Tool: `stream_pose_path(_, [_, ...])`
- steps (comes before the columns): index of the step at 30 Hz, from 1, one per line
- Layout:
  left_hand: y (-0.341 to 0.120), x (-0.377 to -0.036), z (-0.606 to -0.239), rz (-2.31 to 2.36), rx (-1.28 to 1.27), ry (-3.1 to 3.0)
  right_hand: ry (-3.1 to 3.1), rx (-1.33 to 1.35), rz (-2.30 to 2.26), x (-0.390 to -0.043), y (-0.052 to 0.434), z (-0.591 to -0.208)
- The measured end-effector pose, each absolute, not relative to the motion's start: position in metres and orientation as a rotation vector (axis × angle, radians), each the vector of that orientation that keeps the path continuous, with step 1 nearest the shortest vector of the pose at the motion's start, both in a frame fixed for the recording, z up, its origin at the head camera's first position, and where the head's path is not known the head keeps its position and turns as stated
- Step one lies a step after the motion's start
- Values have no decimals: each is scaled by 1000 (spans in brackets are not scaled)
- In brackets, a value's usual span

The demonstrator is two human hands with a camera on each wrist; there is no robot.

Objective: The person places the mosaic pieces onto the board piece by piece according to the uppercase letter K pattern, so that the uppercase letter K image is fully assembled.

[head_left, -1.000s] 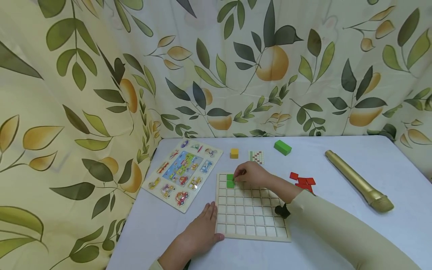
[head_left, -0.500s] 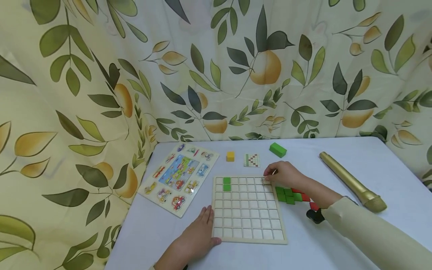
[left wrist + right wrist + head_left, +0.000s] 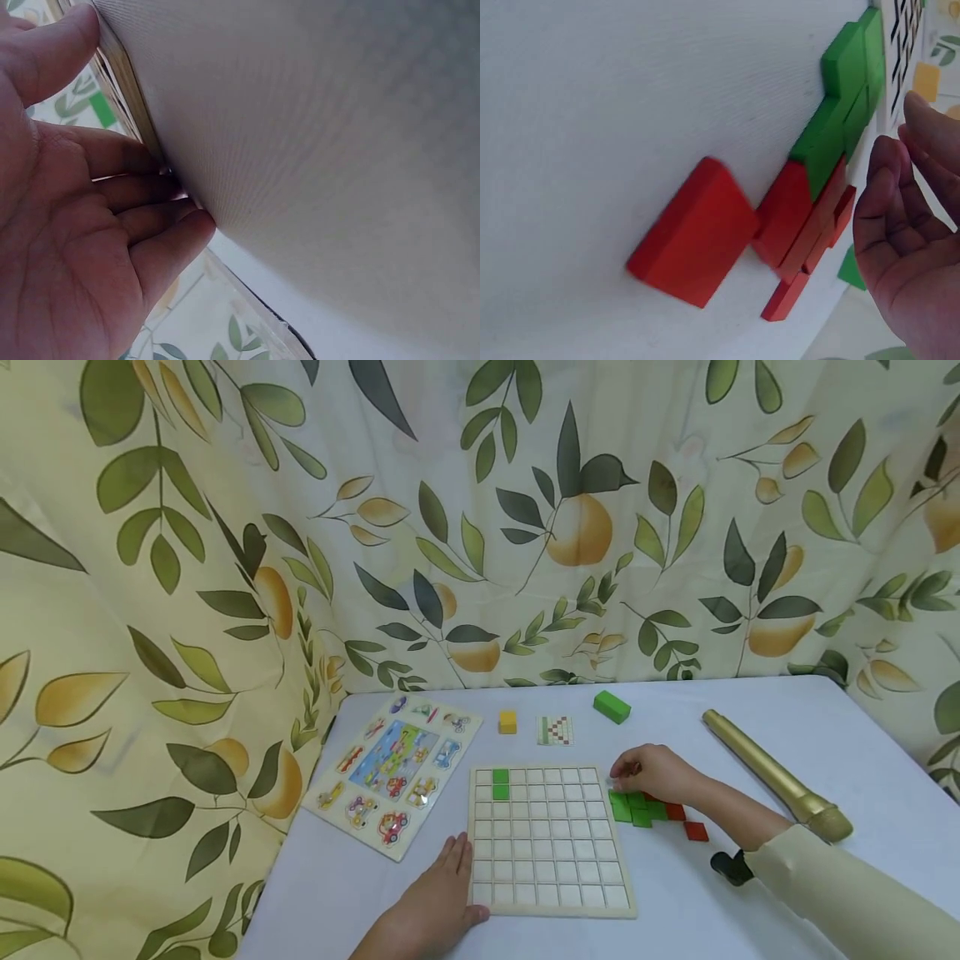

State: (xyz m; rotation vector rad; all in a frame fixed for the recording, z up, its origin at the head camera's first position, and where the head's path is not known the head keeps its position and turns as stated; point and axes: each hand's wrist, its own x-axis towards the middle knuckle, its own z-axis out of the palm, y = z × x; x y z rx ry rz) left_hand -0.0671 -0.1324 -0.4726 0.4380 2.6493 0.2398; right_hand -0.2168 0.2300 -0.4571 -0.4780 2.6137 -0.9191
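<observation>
Right hand (image 3: 651, 772) moved off board (image 3: 550, 902) to green tiles (image 3: 634, 809), fingers relaxed; left hand (image 3: 438, 893) still flat

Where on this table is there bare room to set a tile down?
Bare cloth lies between the gold tube and the grid board, nearer than the tiles. It is crowded beside the board's right edge, where green tiles and red tiles cluster under the right hand.

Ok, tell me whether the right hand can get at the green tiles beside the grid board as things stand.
Probably yes. The right hand hovers just above the green tiles, which lie loose on the table by the grid board, and nothing lies between them. The red tiles sit farther out.
</observation>
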Motion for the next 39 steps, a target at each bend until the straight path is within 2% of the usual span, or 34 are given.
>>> stream_pose_path(20, [-132, -66, -477, 188, 469, 2652, 2569, -508, -847, -212, 229, -458])
stream_pose_path(39, [-133, -67, -477, 190, 475, 2661, 2599, -556, -996, -222, 226, -451])
